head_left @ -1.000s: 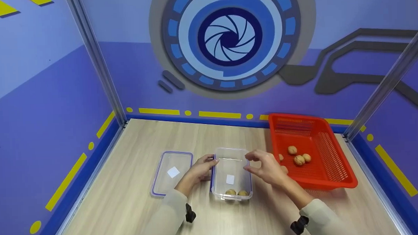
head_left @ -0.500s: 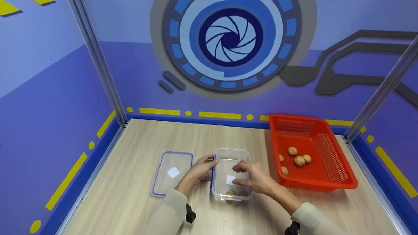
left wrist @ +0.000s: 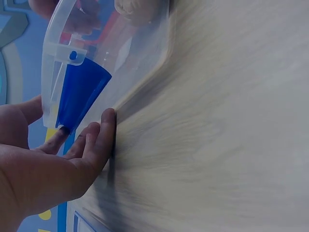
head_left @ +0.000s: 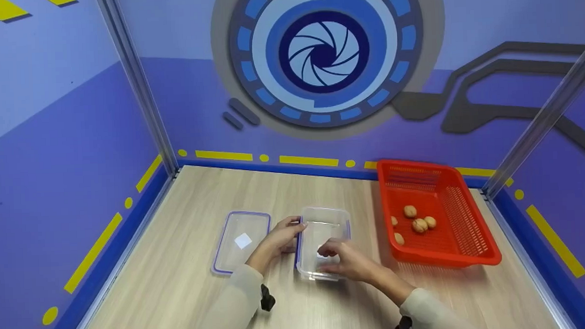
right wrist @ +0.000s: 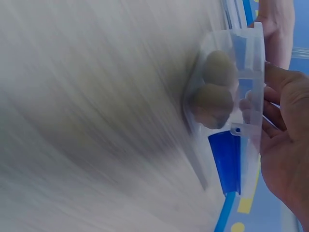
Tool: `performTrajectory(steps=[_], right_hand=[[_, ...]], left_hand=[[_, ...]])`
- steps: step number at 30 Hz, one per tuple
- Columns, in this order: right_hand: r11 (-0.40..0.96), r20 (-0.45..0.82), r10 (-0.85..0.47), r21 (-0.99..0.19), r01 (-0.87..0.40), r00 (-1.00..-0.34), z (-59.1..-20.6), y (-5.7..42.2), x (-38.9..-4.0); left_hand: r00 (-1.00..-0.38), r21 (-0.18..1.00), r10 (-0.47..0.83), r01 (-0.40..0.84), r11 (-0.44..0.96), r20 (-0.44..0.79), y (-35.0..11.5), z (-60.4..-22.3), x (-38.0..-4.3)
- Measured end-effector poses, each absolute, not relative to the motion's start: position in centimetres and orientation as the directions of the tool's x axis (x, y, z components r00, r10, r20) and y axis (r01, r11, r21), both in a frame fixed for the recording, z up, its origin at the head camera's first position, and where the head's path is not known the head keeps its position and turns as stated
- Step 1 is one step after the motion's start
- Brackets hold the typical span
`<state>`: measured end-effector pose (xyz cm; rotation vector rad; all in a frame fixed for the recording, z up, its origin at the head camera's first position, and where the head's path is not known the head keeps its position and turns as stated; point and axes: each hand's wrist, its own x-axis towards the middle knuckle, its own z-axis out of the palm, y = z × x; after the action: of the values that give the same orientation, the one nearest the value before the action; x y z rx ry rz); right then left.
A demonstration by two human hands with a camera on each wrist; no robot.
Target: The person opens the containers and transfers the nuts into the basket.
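Note:
A clear plastic food container [head_left: 310, 268] stands lidless on the table. My left hand [head_left: 278, 238] holds its left side, thumb over the rim and fingers outside by the blue latch [left wrist: 82, 92]. Reaching over the near end from the right, my right hand [head_left: 349, 261] has its thumb apart from bent fingers and no held thing shows. Two walnuts lie at that end, a larger one [right wrist: 212, 106] and another walnut [right wrist: 218, 67] in the right wrist view; the hand covers them in the head view.
The container's lid [head_left: 227, 257], clear with a purple-blue edge and a white sticker [head_left: 243, 240], lies to the left. At the right a red plastic basket [head_left: 446, 254] holds several walnuts [head_left: 419, 225]. Blue panels [head_left: 272, 143] close off the back and sides.
My right hand has moved left and toward me, from beside the container's right edge to over its near end, covering the walnuts there. The left hand and the container stay put.

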<state>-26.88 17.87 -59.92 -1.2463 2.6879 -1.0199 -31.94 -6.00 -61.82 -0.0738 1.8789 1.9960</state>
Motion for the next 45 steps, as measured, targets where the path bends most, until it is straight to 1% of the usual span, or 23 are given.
performTrajectory(steps=[5, 8, 15, 18, 24, 31, 39, 45], right_hand=[[0.493, 0.213, -0.711, -0.529, -0.691, -0.671, -59.7, 17.5, -27.1], [0.483, 0.202, -0.73, -0.523, -0.702, -0.653, -59.6, 17.4, -27.4], [0.491, 0.156, -0.746, -0.528, -0.693, -0.647, -59.5, 17.3, -27.6], [0.481, 0.152, -0.763, -0.516, -0.709, -0.628, -59.5, 17.2, -27.7], [0.459, 0.174, -0.796, -0.45, -0.766, -0.579, -59.5, 17.0, -27.8], [0.453, 0.168, -0.806, -0.442, -0.774, -0.568, -59.3, 16.9, -27.7], [0.507, 0.079, -0.803, -0.433, -0.745, -0.591, -58.9, 16.9, -27.8], [0.492, 0.099, -0.808, -0.43, -0.757, -0.581, -59.1, 16.9, -27.9]], left_hand=[[-0.92, 0.946, 0.243, -0.323, -0.031, -0.306, -6.1, -61.8, -32.0], [-0.919, 0.944, 0.245, -0.327, -0.035, -0.309, -6.2, -61.7, -31.9], [-0.919, 0.943, 0.235, -0.331, -0.024, -0.316, -6.2, -62.3, -32.3], [-0.923, 0.945, 0.231, -0.324, -0.032, -0.309, -6.2, -62.7, -32.5], [-0.915, 0.945, 0.259, -0.326, -0.026, -0.309, -6.4, -62.8, -32.4], [-0.921, 0.95, 0.249, -0.312, -0.02, -0.298, -6.3, -62.6, -32.3], [-0.925, 0.951, 0.247, -0.306, -0.039, -0.288, -6.1, -62.0, -31.9], [-0.927, 0.953, 0.249, -0.301, -0.042, -0.281, -6.0, -61.8, -31.9]])
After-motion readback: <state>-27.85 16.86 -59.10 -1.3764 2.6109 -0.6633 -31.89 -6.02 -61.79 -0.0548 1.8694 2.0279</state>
